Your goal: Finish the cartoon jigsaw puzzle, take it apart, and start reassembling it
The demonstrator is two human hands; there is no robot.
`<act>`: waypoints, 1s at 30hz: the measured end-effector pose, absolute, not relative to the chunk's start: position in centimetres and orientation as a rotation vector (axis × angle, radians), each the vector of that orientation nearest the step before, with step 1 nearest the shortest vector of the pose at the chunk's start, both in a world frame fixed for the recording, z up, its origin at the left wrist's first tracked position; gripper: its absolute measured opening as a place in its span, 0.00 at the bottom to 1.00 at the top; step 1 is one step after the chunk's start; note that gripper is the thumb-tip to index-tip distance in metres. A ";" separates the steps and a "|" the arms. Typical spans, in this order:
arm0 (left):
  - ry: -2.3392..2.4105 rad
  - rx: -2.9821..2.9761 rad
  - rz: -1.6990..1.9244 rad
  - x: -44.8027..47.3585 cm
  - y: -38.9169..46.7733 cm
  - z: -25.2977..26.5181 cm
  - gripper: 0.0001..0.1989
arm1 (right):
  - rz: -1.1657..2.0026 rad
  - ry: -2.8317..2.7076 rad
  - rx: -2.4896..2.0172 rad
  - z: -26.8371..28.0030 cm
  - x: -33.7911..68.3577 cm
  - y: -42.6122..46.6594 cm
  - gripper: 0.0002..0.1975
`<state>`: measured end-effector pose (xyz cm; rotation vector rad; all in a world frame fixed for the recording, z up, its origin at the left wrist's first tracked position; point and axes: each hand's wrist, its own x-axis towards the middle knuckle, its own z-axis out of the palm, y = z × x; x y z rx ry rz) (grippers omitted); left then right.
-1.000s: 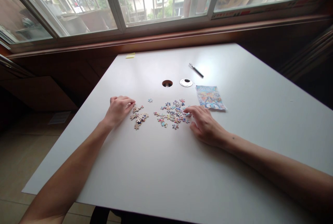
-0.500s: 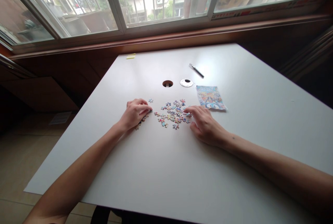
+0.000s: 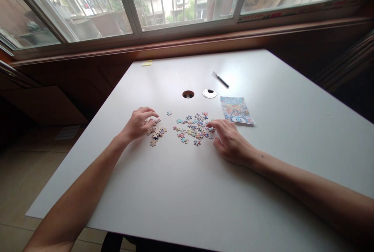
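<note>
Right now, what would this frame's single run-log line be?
left hand: open, at tan puzzle pieces | right hand: open, at colorful puzzle pieces | rest: printed sheet, pen

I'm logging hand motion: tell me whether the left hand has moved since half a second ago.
Yes. Judged against the round tabletop hole, the left hand has shifted left, farther from the hole.

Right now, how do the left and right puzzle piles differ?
The left pile shows mostly plain brown backs; the right pile shows printed colours. The left pile is smaller and more bunched; the right pile is larger and more spread. Both lie on the white table.
</note>
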<state>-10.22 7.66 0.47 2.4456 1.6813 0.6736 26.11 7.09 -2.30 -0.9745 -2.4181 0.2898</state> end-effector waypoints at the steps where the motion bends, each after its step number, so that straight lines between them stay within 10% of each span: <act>1: 1.670 2.437 0.685 -11.1 7.8 0.6 0.12 | 0.292 -2.418 -0.973 -2.3 26.1 7.1 0.27; 30: 1.326 2.116 0.789 -6.7 9.7 0.1 0.10 | 0.303 -2.412 -0.982 -2.2 26.0 7.1 0.28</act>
